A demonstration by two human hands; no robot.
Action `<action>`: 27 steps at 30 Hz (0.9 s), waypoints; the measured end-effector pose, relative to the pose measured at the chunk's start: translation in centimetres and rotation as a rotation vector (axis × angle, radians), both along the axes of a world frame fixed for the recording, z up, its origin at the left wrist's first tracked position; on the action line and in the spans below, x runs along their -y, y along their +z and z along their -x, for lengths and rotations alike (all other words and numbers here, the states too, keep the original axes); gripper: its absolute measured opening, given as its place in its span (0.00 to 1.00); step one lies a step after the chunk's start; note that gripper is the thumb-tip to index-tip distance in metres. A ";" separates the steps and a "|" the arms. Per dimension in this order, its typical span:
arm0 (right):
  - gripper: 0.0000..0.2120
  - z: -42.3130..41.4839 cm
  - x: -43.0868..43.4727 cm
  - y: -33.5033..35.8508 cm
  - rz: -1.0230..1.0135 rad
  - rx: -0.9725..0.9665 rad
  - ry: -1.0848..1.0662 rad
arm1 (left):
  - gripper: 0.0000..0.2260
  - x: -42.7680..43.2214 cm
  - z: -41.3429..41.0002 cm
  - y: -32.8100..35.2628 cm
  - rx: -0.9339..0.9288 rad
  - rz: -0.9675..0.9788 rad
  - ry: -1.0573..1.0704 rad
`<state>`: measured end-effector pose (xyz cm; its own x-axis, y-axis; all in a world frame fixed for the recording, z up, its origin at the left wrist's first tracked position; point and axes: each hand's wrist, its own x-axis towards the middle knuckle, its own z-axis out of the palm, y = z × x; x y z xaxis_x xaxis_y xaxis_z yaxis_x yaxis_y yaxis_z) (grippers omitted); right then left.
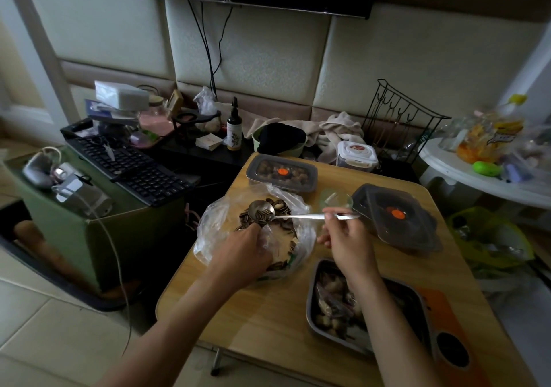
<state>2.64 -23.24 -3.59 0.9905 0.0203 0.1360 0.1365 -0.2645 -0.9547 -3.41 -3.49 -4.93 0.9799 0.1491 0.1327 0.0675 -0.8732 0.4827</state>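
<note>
With my left hand (244, 252) gripping the open bag (214, 225) on the table (268, 312) and my right hand (346, 237) pinching the spoon (301, 216), its bowl among the seeds (278, 205), I judge a tilted lift could scatter seeds.

The spoon (262, 210) is shiny metal; under it the bag (214, 222) is thin glossy plastic, on a matt wood-look table (268, 306)

I see a light wooden table with rounded corners (268, 306) filling the lower right of the frame. On it lie:
- a clear plastic bag of striped sunflower seeds (214, 222) at centre
- a closed grey-lidded rectangular box (282, 172) above the bag
- a small clear glass dish (337, 200) right of the bag
- a tilted grey lid with an orange dot (398, 216) further right
- an open grey rectangular tray (310, 297) at lower right, just beside an orange phone (447, 327)
</note>
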 end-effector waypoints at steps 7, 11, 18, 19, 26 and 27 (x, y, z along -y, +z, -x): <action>0.07 -0.3 -1.5 0.6 -0.188 0.069 0.021 | 0.08 -0.9 -0.1 0.4 0.104 0.044 0.131; 0.07 -0.4 -2.0 1.0 -0.051 0.220 0.041 | 0.07 -1.9 -0.2 0.3 0.178 0.057 0.266; 0.10 -0.2 -3.5 1.9 0.198 0.480 0.180 | 0.13 -3.2 0.2 0.6 0.204 0.002 0.409; 0.11 -0.2 -3.7 1.9 0.218 0.493 0.205 | 0.14 -3.2 0.3 0.6 0.191 0.005 0.430; 0.09 0.6 -3.9 2.1 0.200 0.530 0.076 | 0.12 -3.1 2.0 1.1 0.119 0.120 0.479; 0.09 0.7 -3.8 2.3 0.152 0.483 0.035 | 0.12 -3.1 2.2 1.0 0.110 0.126 0.489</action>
<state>1.93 -19.39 -1.30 0.8136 0.1072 0.5714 0.5642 -0.3830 -0.7314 -5.64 -0.36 -3.88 0.7729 0.6077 0.1827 0.3962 -0.6870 0.6092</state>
